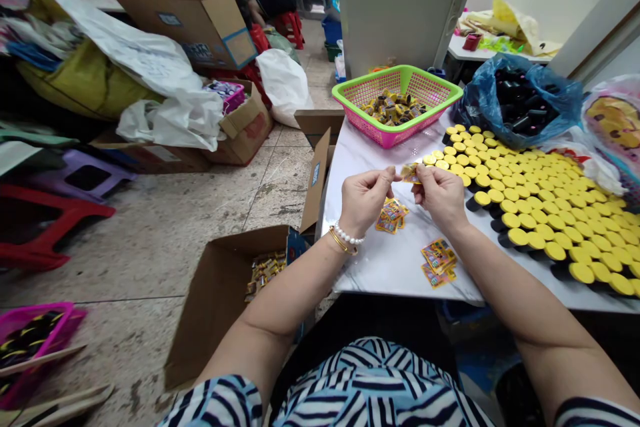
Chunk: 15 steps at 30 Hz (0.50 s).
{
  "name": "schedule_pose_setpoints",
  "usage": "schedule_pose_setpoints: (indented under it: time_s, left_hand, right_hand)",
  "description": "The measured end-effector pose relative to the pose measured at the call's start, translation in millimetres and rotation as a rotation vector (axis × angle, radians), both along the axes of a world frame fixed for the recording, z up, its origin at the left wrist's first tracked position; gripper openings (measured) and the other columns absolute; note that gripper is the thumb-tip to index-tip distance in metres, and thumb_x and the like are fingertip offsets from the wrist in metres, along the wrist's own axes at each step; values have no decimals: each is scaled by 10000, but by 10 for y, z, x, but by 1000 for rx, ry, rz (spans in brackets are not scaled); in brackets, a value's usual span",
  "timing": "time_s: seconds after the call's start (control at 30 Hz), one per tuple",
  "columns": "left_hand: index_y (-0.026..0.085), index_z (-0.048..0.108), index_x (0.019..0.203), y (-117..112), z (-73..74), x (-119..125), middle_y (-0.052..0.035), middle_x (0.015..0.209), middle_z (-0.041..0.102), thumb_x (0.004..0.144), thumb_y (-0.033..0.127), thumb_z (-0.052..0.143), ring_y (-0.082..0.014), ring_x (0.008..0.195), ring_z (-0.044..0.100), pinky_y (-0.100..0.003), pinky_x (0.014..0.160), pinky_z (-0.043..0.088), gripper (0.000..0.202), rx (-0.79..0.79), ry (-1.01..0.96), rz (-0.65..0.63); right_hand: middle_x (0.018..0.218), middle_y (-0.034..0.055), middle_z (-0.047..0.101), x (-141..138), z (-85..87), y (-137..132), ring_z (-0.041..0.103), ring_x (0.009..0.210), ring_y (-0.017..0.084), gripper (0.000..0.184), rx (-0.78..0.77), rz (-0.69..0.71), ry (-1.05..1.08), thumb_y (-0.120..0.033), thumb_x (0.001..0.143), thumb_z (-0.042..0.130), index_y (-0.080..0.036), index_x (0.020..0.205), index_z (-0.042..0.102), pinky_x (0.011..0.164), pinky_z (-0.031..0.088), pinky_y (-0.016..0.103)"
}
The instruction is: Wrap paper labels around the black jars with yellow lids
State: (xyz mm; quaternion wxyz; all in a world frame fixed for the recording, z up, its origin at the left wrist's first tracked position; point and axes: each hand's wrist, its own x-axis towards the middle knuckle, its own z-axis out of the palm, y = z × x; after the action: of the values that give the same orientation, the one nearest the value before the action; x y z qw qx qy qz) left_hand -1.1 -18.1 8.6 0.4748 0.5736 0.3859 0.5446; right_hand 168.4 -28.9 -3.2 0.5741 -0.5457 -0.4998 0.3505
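"What are the hands doing?"

"The left hand (365,200) and right hand (440,197) are close together, their fingertips pinching a single printed foil sachet (410,173) from either side. It's held just above a marble-patterned desk (385,273)."

"What's lying nearest?"

"A loose pile of sachets (391,215) sits right below the left hand, and a second pile (439,263) lies nearer the desk edge, below the right hand. Just beyond the held sachet, rows of black bottles with yellow caps (545,203) stand packed together, covering the right side of the desk."

"Anything else on the desk?"

"Further back there's a pink and green plastic basket (395,133) heaped with gold sachets, and a blue plastic bag (480,103) full of black bottles."

"And off to the left?"

"A cardboard box (215,300) stands open on the tiled floor (135,260) beside the desk, with gold sachets inside. A pearl bracelet (349,233) and a gold bangle (343,243) sit on the left wrist."
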Motion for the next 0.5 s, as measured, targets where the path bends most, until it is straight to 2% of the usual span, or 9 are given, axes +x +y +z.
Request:
schedule_pose_setpoints:
  time_s: [0.17,0.3,0.4,0.5]
  left_hand:
    - [169,791,737,-17,22,1,-19,599,631,909,611,675,-103,554,534,-241,556,410,488,30,15,29]
    - [163,765,670,12,-4,10,-18,582,621,921,580,673,-102,564,546,-241,583,437,495,15,21,-6]
    - [171,818,788,73,-65,12,-45,733,716,846,506,784,-133,705,644,-251,681,509,342,4,22,-25]
    - [181,838,851,131,-108,4,-74,912,756,748,424,873,-164,850,694,-276,777,560,266,-9,4,26]
  right_hand:
    - [555,-5,623,6,39,-28,528,430,108,508,41,-15,-81,-649,906,674,-210,651,658,430,408,248]
    - [548,-1,622,-33,53,-80,549,476,133,515,89,-22,-220,-635,953,613,-219,654,657,506,452,279]
    - [624,23,659,-79,27,-103,606,596,161,472,227,-12,-406,-549,1006,564,-222,683,672,603,475,302]
    - [680,42,670,-105,-13,-98,611,660,172,424,352,-19,-614,-442,1025,542,-221,688,674,659,465,320]
